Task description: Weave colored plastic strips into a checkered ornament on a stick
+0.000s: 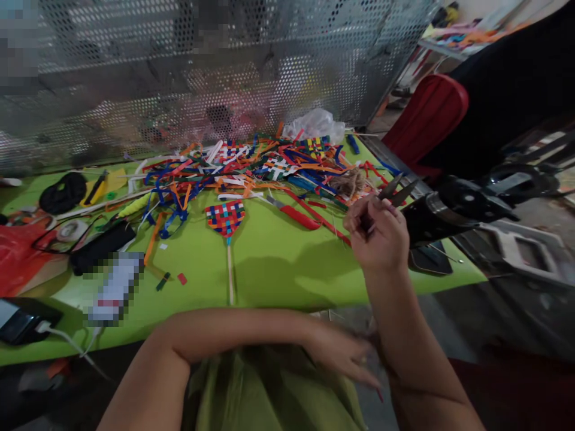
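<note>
My right hand is raised over the right part of the green table, its fingers closed around the handles of dark scissors whose blades point up and right. My left hand is low by my lap, below the table's front edge, blurred, fingers spread and holding nothing. A small woven paper fan in red, blue and white lies flat on the table on a thin wooden stick, left of my right hand.
A heap of coloured paper strips covers the table's far half, with a red-handled cutter and a ball of twine. A phone lies at the left. A perforated metal screen stands behind. A red chair is at the right.
</note>
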`<move>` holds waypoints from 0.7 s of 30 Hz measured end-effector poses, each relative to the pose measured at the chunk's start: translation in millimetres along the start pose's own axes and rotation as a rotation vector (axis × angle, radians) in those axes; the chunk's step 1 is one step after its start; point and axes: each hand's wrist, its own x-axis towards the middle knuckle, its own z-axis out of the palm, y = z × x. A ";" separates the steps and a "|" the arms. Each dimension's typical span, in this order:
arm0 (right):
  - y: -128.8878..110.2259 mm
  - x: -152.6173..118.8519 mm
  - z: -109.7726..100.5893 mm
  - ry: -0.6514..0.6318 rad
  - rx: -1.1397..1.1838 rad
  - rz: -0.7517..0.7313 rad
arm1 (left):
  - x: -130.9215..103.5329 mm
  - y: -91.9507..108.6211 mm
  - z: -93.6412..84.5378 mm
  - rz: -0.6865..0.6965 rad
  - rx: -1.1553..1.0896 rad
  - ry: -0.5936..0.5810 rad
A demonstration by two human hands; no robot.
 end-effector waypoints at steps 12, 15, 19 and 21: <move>41.3 3.5 17.0 -0.334 -0.641 -0.016 | -138.4 -58.4 -52.9 -0.750 0.350 0.845; 61.4 8.3 22.5 -0.454 -0.900 -0.069 | -160.3 -82.4 -51.1 -0.980 0.396 0.892; 81.0 8.4 29.7 -0.538 -1.025 -0.026 | -170.1 -98.3 -44.9 -1.047 0.405 0.936; 86.6 6.2 33.9 -0.538 -1.000 0.034 | -171.3 -100.8 -42.6 -1.045 0.362 0.961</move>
